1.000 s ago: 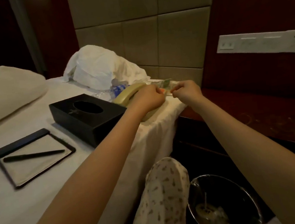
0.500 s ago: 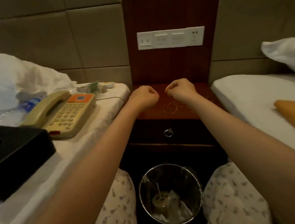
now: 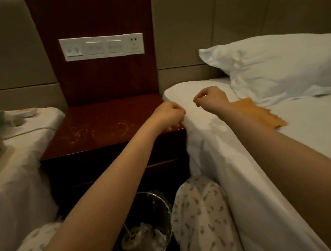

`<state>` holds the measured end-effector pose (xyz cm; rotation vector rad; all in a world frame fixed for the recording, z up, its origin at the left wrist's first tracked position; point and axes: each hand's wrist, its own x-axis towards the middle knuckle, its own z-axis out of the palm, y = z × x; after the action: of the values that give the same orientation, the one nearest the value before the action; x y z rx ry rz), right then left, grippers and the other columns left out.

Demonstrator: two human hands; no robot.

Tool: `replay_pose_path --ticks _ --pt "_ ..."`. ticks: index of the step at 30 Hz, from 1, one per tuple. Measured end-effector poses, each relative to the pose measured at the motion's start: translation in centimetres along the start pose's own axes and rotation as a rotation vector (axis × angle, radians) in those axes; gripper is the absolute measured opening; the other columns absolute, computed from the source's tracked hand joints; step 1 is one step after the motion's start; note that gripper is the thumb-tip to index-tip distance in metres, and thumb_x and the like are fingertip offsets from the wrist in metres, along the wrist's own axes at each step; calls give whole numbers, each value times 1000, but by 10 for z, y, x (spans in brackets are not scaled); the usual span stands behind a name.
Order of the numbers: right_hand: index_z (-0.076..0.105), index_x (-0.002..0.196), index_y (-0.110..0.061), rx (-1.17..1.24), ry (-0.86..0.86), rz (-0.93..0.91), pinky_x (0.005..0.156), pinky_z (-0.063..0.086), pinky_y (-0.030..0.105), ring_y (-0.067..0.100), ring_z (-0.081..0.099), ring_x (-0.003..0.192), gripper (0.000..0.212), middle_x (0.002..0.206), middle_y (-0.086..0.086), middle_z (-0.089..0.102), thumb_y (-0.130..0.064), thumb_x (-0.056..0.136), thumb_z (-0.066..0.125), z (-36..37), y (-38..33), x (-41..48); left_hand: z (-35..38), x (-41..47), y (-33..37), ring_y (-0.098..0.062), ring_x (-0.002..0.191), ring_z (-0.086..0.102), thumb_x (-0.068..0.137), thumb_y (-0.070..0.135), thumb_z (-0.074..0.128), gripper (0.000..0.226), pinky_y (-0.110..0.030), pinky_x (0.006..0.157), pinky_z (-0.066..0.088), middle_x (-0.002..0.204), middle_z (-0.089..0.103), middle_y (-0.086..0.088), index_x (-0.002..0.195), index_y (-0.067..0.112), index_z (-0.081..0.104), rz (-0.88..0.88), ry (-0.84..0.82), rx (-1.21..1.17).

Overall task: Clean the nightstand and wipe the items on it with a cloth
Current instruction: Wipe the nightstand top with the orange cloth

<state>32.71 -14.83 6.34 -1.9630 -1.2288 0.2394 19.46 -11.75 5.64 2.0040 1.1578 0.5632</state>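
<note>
The left grip (image 3: 169,113) is curled tight and empty over the table's (image 3: 99,130) right edge. The right grip (image 3: 211,97) is likewise, just right of it. The orange cloth (image 3: 262,114) lies on the bed (image 3: 315,129), farther right.

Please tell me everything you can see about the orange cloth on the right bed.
The orange cloth is a thin, flat piece of fabric with a jagged near edge. It lies spread on the white sheet of the right bed, just before the white pillow. The right hand is just left of it, and that forearm hides its left part; contact cannot be told.
</note>
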Motion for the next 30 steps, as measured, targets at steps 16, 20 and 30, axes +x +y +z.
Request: replay_pose_path --ticks 16,20,30 --pt "46 118 -3 -228 105 487 99 41 49 38 53 107 38 101 16 51 -16 84 56 -66 97 25 35 21 -4 -8 74 56 93 15 45 10 -23 60 44 94 57 2 95 19 53 -36 -190 -64" --pt "50 122 -2 -190 152 279 90 43 39 36 52 111 35 121 20 54 -16 90 52 -62 72 35 18 26 -20 -8 75 56 93 15 45 14 -24 64 44 100 57 1 84 24 51 -60 -159 -72" --pt "46 132 -16 -9 -271 -211 81 38 30 20 45 109 45 131 8 45 -15 89 59 2 -27 53 -19 33 -48 -17 94 55 96 35 46 48 -30 76 46 118 54 -5 136 12 30 -136 -7 -215"
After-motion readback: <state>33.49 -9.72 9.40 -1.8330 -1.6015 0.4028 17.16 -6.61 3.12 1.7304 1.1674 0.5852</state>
